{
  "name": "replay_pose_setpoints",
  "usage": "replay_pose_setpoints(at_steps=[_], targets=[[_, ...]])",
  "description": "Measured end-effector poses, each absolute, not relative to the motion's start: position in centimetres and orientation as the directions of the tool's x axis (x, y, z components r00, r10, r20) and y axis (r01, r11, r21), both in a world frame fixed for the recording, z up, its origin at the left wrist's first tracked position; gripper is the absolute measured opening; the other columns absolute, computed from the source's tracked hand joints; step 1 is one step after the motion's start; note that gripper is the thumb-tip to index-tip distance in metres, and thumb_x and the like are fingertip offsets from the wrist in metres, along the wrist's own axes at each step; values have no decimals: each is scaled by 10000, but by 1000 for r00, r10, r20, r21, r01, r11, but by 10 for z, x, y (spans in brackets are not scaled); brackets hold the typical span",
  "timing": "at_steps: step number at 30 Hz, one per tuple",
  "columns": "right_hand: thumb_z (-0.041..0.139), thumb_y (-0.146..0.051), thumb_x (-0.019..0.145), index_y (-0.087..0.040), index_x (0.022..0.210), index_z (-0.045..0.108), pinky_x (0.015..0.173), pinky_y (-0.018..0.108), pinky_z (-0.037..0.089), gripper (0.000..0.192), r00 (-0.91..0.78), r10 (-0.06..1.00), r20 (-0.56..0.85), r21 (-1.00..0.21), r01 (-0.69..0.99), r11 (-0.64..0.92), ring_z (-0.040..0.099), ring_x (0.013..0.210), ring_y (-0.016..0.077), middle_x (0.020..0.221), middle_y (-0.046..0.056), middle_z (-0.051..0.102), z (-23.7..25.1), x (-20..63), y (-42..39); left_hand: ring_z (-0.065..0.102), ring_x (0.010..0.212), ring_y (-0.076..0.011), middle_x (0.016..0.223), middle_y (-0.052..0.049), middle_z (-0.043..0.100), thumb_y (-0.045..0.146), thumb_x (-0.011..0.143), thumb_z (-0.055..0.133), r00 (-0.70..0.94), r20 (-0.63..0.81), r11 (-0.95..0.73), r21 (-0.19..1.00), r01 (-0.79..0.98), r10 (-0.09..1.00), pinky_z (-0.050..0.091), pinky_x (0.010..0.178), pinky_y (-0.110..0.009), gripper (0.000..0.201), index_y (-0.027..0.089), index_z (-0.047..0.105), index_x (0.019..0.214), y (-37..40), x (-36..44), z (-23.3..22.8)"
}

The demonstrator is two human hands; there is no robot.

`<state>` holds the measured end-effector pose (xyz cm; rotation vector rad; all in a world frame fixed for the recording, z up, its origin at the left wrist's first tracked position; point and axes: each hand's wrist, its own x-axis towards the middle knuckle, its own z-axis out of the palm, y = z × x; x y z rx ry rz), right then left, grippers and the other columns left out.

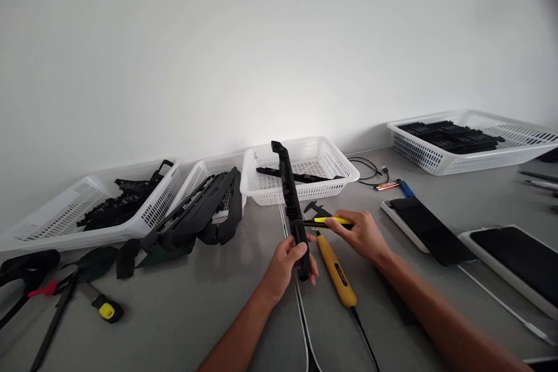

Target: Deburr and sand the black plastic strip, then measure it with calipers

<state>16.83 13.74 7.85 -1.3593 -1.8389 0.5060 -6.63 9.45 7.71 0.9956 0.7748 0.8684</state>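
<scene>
Head view: person at grey worktop, both hands mid-frame.
L hand: wrapped round lower end of long black plastic part, held firm.
Part axis: near upright, top leaning slightly left and away, toward middle white basket.
R hand: pinching black-yellow caliper, lying crosswise.
Relation: caliper meets part just above L hand's grip, from the right; axes roughly at right angles.
Nearby: yellow-handled tool flat on worktop under R hand; two dark tablets further right.
</scene>
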Motion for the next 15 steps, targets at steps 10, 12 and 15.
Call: replay_pose_setpoints(at_steps=[10, 12, 15], targets=[[665, -571, 997, -225, 1003, 788, 839, 359, 526, 368, -59, 834, 548, -669, 567, 480, 672, 906, 247, 942, 73, 779, 75, 164, 140, 598, 510, -156, 624, -58, 678, 644, 823, 757, 366, -223, 315, 925, -213, 903, 489, 541, -282, 510, 137, 719, 795, 98, -68, 76], [679, -560, 995, -228, 1025, 780, 848, 380, 529, 348, -82, 822, 564, -650, 570, 503, 654, 932, 258, 962, 85, 777, 75, 164, 140, 603, 517, -158, 636, -58, 685, 633, 815, 766, 368, -231, 318, 927, -197, 901, 482, 535, -277, 497, 139, 719, 800, 98, -69, 74], [700, -541, 988, -221, 1024, 773, 829, 380, 531, 330, -133, 820, 557, -640, 560, 526, 644, 934, 256, 978, 93, 772, 76, 163, 139, 594, 524, -157, 641, -53, 685, 652, 838, 750, 361, -219, 300, 935, -187, 906, 466, 527, -269, 515, 138, 728, 860, 98, -68, 73]])
